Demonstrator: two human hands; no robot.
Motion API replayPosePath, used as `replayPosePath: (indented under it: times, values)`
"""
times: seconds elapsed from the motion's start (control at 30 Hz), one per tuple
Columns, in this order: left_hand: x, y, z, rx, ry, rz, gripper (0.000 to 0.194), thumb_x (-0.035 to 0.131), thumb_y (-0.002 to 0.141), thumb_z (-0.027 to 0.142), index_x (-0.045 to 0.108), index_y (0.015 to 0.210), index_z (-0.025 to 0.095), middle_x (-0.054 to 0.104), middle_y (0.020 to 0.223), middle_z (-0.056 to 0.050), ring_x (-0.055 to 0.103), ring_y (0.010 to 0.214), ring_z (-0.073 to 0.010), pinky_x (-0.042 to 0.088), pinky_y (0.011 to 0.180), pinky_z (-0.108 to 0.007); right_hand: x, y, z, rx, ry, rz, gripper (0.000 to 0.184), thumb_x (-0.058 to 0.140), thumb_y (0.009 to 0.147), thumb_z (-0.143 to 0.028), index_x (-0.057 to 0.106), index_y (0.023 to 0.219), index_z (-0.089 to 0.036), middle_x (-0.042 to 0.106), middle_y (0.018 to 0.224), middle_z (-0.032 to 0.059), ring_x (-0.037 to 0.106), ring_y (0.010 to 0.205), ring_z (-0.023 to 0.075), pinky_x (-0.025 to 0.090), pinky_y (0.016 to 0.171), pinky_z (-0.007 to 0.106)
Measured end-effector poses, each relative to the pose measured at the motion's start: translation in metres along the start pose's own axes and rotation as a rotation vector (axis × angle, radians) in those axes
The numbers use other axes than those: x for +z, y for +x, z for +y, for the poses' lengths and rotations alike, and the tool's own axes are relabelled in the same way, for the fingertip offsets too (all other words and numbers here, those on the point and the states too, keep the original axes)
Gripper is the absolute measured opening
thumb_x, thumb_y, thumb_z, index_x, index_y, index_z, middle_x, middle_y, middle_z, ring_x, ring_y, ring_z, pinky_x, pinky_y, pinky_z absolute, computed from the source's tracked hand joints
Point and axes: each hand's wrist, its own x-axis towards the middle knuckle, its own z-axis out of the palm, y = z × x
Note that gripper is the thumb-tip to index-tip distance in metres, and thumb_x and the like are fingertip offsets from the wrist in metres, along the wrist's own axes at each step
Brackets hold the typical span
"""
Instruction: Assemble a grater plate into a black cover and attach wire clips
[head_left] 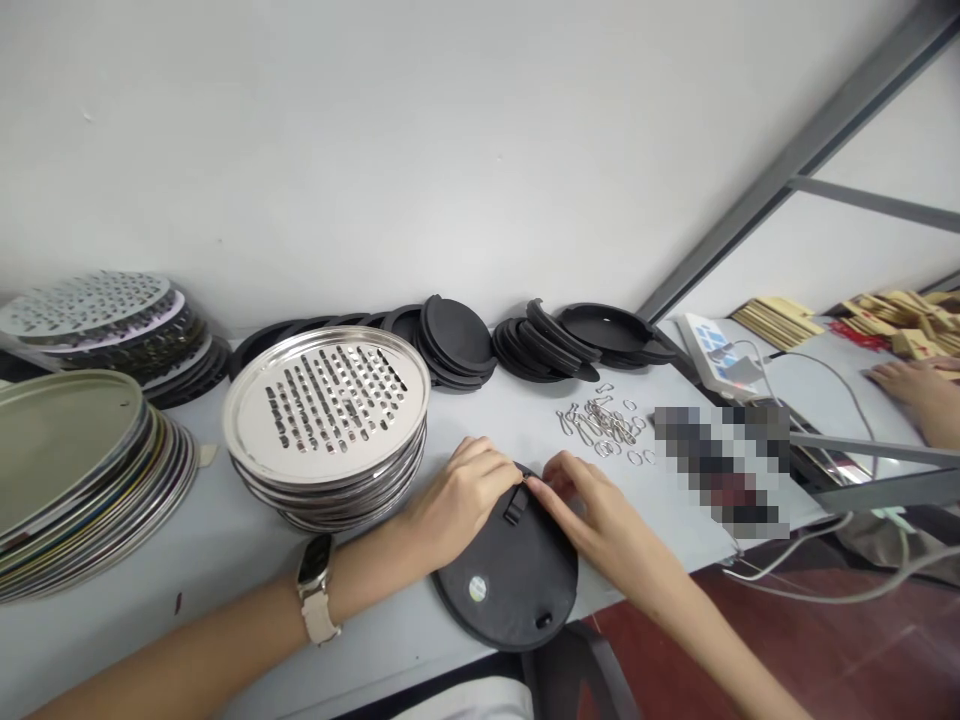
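Note:
A black round disc [502,575] lies at the table's front edge, with a small round sticker [478,588] and a black buckle-like clip [516,505] on its face. At its far rim, my left hand [469,490] and my right hand [589,500] meet with fingertips pinched together. Whatever sits between the fingertips is too small to make out. Both hands rest against the disc's upper edge. Right of them lies a loose pile of metal clasps and split rings [604,422].
Left stands a stack of metal grater discs [330,410], beside stacked round plates [60,450]. Black round lids [461,340] and black trays [607,335] line the wall. A grey metal frame [795,160] borders the right; beyond it are wooden pieces [776,322] and another person's hand [919,395].

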Motion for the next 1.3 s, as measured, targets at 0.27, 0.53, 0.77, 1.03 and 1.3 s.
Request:
replayPosePath:
  times: [0.27,0.53,0.77,1.03,1.3]
  values:
    - [0.000,0.001,-0.001,0.004,0.001,-0.001,0.019,0.045,0.096,0.011,0.062,0.095,0.016,0.065,0.093,-0.005,0.055,0.093,-0.0183,0.046,0.085,-0.033,-0.037,0.045,0.007,0.082,0.334,-0.498,0.038,0.065,0.080,-0.050,0.069,0.094,-0.016,0.072,0.087,0.0069,0.067,0.082,0.0202,0.051,0.078,0.032]
    - [-0.002,0.003,0.002,-0.022,-0.034,0.018,0.020,0.044,0.097,0.014,0.063,0.093,0.016,0.065,0.088,-0.004,0.054,0.089,-0.0176,0.042,0.086,-0.033,-0.041,0.066,0.004,0.145,0.371,-0.666,0.044,0.072,0.069,-0.056,0.075,0.086,-0.016,0.071,0.076,0.0052,0.066,0.075,0.0201,0.054,0.072,0.032]
    - [-0.002,0.004,0.003,-0.033,0.016,-0.019,0.019,0.043,0.097,0.015,0.061,0.092,0.016,0.064,0.087,-0.003,0.054,0.088,-0.0175,0.041,0.085,-0.032,-0.044,0.065,0.009,0.097,0.332,-0.687,0.040,0.068,0.074,-0.053,0.076,0.089,-0.018,0.072,0.080,0.0049,0.067,0.078,0.0208,0.054,0.074,0.031]
    - [-0.002,0.004,0.001,-0.007,0.006,-0.040,0.023,0.040,0.098,0.013,0.061,0.092,0.017,0.063,0.088,-0.004,0.055,0.089,-0.0188,0.042,0.085,-0.035,-0.045,0.069,0.012,0.095,0.303,-0.719,0.042,0.070,0.071,-0.056,0.077,0.089,-0.019,0.073,0.079,0.0044,0.068,0.077,0.0209,0.053,0.076,0.031]
    - [-0.004,0.007,0.003,-0.017,-0.006,-0.053,0.024,0.038,0.097,0.009,0.061,0.091,0.016,0.060,0.084,-0.003,0.053,0.087,-0.0184,0.043,0.082,-0.032,-0.044,0.067,0.006,0.122,0.287,-0.680,0.037,0.072,0.071,-0.053,0.077,0.085,-0.019,0.073,0.077,0.0051,0.069,0.076,0.0225,0.054,0.073,0.032]
